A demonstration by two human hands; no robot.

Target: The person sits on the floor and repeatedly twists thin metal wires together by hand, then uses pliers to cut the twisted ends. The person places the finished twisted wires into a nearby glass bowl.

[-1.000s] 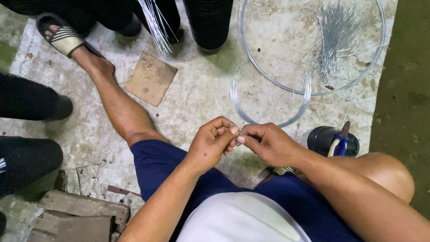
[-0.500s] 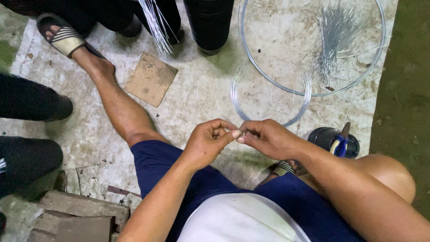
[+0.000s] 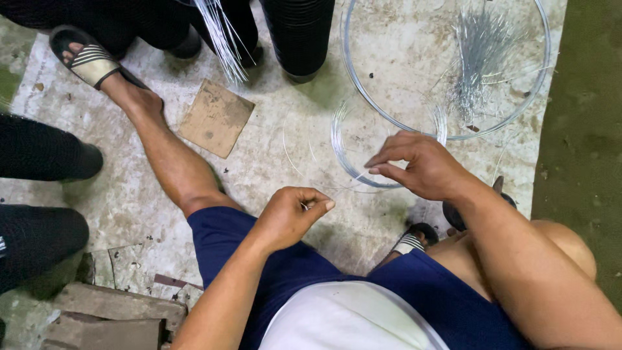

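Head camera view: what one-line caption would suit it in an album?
Seated on a concrete floor, a person's left hand pinches thin wire while the right hand reaches over a small wire coil.

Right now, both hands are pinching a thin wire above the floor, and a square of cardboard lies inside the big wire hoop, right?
Not quite. In the head view the cardboard square lies outside the big wire hoop, on the floor to its left. The left hand and right hand do pinch thin wire.

No packages, labels, signs or screens anywhere in view. Closest to packaging: a flat, roughly square scrap of brown cardboard [image 3: 216,117], plain and unprinted, lying on the pale concrete floor [image 3: 304,123].
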